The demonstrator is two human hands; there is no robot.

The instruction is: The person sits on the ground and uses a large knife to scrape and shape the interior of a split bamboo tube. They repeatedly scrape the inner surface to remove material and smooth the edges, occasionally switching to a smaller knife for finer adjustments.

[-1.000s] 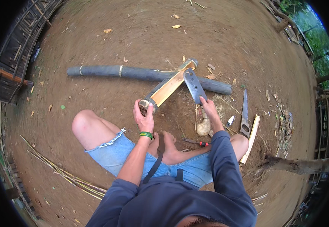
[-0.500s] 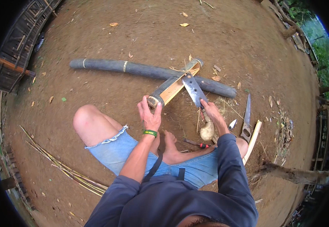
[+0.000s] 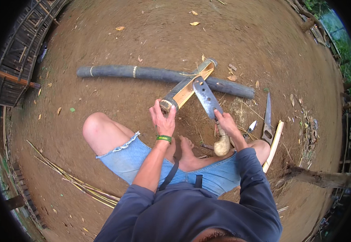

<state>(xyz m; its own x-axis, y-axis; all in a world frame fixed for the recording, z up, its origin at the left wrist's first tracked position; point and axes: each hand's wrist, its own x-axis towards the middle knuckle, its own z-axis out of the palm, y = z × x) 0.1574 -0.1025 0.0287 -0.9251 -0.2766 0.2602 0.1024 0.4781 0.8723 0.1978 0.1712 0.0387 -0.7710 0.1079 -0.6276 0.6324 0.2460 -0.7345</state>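
My left hand (image 3: 164,120) grips the near end of a short bamboo section (image 3: 178,87), thumb and fingers on either side of its rim. A long opening cut along this section shows its pale inside. It lies slanted across a long dark bamboo pole (image 3: 115,71) on the ground. My right hand (image 3: 226,123) is closed round the handle of a broad-bladed machete (image 3: 206,98). The blade's tip rests at or just over the opening's edge; contact cannot be made out. Below my right hand, the wooden handle ends in a rounded knob.
To the right lie a handsaw (image 3: 268,115), a small knife (image 3: 252,126) and a pale split bamboo strip (image 3: 273,147). Thin bamboo strips (image 3: 74,179) lie at the left. A log (image 3: 324,178) juts in from the right. A slatted bamboo structure (image 3: 20,52) stands at far left.
The view has shifted slightly. The machete's knob end has dropped a little, and the red-handled tool beside it is now mostly hidden. Both hands keep their holds.
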